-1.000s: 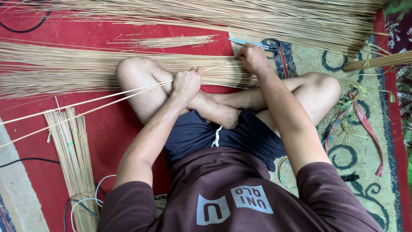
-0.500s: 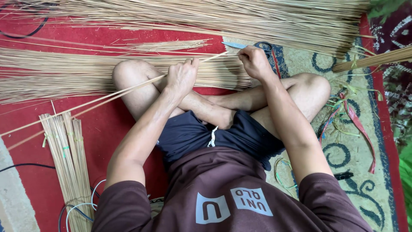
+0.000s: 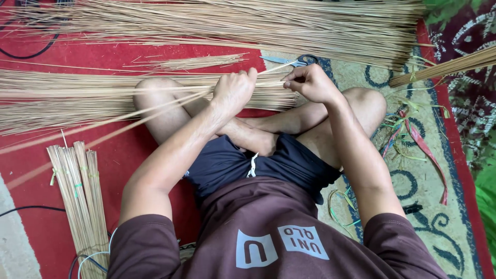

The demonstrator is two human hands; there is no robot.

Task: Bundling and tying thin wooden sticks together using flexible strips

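- Head view: a few thin sticks (image 3: 155, 111) run out leftward from the left hand (image 3: 233, 92), long and pale, blurred toward the far end.
- Left hand fingers (image 3: 248, 77) are curled shut into a fist around those sticks, just above the crossed legs.
- Right hand (image 3: 310, 82) sits just beside the left, a small gap between them; its fingers (image 3: 290, 81) are bent inward and pinch at the near ends of the sticks, though how many it holds cannot be told.
- Under both hands lies a flat sheaf (image 3: 77, 98) of the same sticks, stretching left across the knee (image 3: 150, 90) and ending just below the right fingers.
- Just beyond the fingertips of both hands, scissors (image 3: 292, 60) with dark handles lie on the mat.
- A small loose bunch (image 3: 199, 62) lies left of the scissors, beyond the left hand.
- Farther out, past the scissors, a big pile (image 3: 258, 26) of sticks spans the top.
- Well left of and below the left hand, a tied bundle (image 3: 77, 196) lies on the red mat (image 3: 129, 165), bound with green ties.
- Right of the right hand, another bundle end (image 3: 444, 66) pokes in from the edge.
- Below that, near the right forearm, red and green ribbon scraps (image 3: 418, 144) lie on the patterned rug (image 3: 439, 217).
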